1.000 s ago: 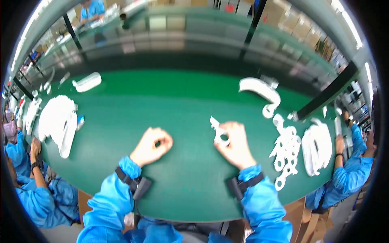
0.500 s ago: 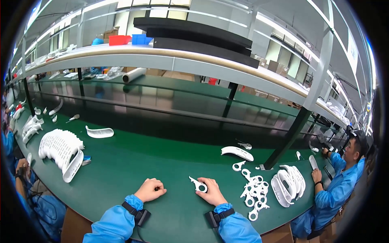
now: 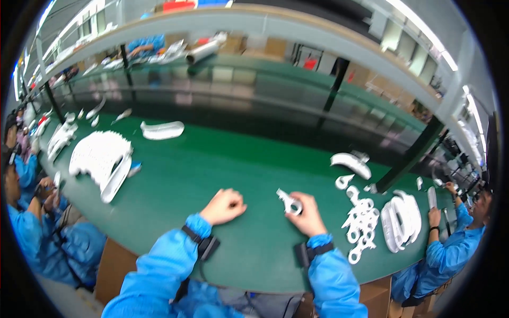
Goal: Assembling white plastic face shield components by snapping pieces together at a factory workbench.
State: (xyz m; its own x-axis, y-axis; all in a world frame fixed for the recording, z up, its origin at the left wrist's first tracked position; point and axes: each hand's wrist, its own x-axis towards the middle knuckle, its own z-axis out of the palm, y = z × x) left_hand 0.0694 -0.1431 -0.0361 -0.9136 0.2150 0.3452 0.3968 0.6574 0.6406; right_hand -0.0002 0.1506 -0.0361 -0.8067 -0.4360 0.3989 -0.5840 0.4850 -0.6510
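My right hand (image 3: 307, 214) rests on the green table (image 3: 212, 169) and grips a small white plastic part (image 3: 289, 202) with a ring at one end, which sticks out to the left of the fingers. My left hand (image 3: 224, 206) lies on the table as a closed fist, a short way left of that part; nothing shows in it. Both forearms wear blue sleeves with dark wrist straps. A heap of similar white ring-shaped parts (image 3: 361, 222) lies just right of my right hand.
A stack of curved white shells (image 3: 402, 220) sits by the heap, with one long curved piece (image 3: 351, 163) behind. A big pile of white parts (image 3: 101, 156) lies at the left, another curved piece (image 3: 161, 130) farther back. People in blue work at both table ends.
The view has tilted up and then partly back down, so the hands sit lower in the frame than a second ago. Both hands keep their pose; the right still holds the white part.
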